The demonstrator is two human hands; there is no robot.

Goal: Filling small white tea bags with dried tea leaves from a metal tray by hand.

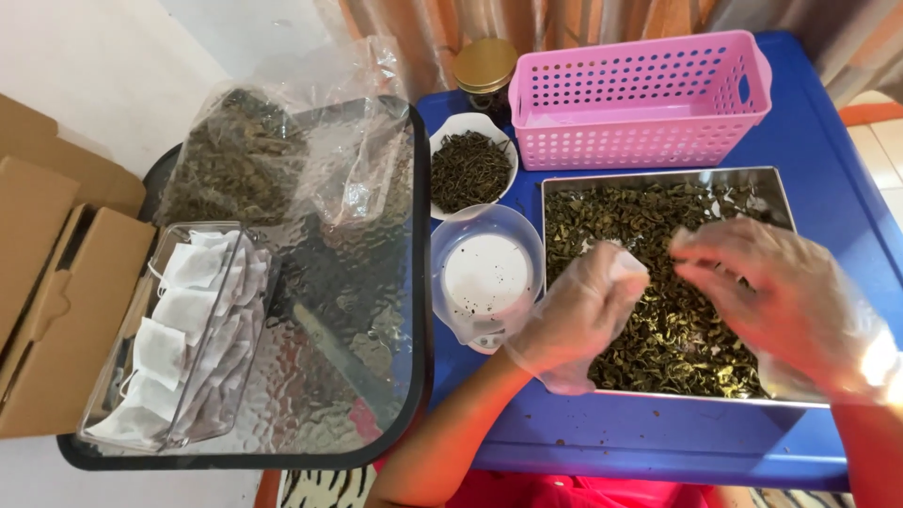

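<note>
A square steel tray full of dried green tea leaves sits on a blue table. My left hand, in a clear plastic glove, hovers over the tray's left part with fingers curled around a small white tea bag. My right hand, gloved too, is over the tray's right half, its fingertips pinched together toward the bag. Whether the right fingers hold leaves is hidden.
A small white kitchen scale stands left of the tray, behind it a white bowl of leaves, a gold-lidded jar and a pink basket. On a glass side table lie a clear box of tea bags and a bag of leaves. Cardboard boxes stand far left.
</note>
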